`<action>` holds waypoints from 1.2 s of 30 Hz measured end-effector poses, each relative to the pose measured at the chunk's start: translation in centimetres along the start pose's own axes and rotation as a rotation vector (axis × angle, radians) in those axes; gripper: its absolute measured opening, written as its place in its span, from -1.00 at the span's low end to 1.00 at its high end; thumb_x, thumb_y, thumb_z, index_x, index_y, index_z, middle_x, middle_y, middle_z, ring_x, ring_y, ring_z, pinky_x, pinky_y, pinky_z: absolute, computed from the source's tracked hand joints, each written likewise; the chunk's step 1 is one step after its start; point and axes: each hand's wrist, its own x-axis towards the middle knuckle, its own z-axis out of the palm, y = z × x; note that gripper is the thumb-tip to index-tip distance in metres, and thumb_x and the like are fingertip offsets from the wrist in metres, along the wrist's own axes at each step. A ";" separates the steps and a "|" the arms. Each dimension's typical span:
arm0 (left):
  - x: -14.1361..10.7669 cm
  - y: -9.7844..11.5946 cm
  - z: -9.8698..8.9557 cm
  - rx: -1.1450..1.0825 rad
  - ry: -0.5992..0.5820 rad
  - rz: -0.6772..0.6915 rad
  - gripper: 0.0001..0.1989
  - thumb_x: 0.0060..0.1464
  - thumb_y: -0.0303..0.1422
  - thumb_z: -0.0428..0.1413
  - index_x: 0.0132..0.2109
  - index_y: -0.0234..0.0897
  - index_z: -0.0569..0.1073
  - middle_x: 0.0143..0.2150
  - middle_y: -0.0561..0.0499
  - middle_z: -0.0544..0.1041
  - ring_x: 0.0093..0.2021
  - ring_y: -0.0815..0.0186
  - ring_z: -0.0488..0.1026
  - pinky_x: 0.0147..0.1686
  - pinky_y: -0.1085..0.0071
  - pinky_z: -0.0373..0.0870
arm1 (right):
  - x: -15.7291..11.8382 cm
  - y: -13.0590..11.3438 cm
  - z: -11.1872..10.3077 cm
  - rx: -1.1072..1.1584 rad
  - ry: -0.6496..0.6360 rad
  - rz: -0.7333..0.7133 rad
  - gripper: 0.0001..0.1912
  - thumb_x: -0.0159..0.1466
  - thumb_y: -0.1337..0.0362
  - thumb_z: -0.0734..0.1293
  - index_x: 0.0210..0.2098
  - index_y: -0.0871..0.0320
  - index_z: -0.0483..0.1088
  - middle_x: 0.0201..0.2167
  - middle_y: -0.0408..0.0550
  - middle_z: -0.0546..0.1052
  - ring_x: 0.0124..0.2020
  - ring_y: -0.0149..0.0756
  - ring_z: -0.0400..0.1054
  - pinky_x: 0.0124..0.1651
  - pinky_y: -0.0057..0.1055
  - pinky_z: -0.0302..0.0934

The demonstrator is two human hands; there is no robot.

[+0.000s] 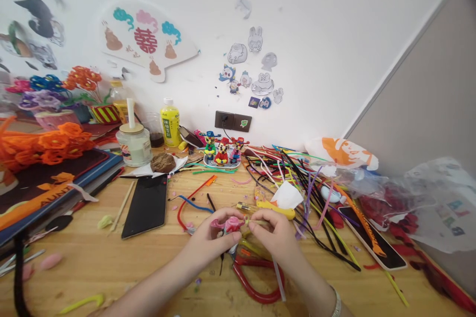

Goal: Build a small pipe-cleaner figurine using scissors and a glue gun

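Over the wooden table point(178, 267), the person's two hands are meeting at the centre of the clock. The left hand point(208, 240) is curling its thumb and fingers round a pink piece point(233, 224), which is sitting in that grip and showing its right end towards the other hand. The right hand point(275, 230) is pinching a thin yellowish strip point(257, 222) between thumb and fingertips, just beside the pink piece — the view is small here, so whether the two are touching is hard to tell.

Reading round from the hands: at two o'clock a yellow-handled tool point(278, 209) is lying close by, with a white scrap point(289, 194) behind it and a tangle of coloured stems point(307, 185) spreading beyond. At three, well apart, a white-edged phone point(359, 230) is lying on the wood. At five, a red-handled tool point(255, 297) is resting just below the hands.

A black phone point(145, 208) is lying between nine and ten. A lidded jar point(134, 151) is standing at ten, and a yellow bottle point(170, 126) at eleven. Just short of twelve, three little figures point(222, 152) — green, red and pink — are standing in a row on a small tray point(211, 164).
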 end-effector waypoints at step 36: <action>0.2 -0.1 -0.1 -0.043 0.006 -0.130 -0.73 -0.27 -0.30 0.17 -0.32 -0.30 0.42 -0.40 0.06 0.41 -0.33 0.30 0.28 -0.35 0.45 0.19 | -0.1 0.4 0.2 -0.158 0.046 -0.121 -0.91 0.03 0.37 0.24 -0.55 0.19 0.37 -0.56 -0.14 0.45 -0.49 -0.38 0.31 -0.43 -0.51 0.13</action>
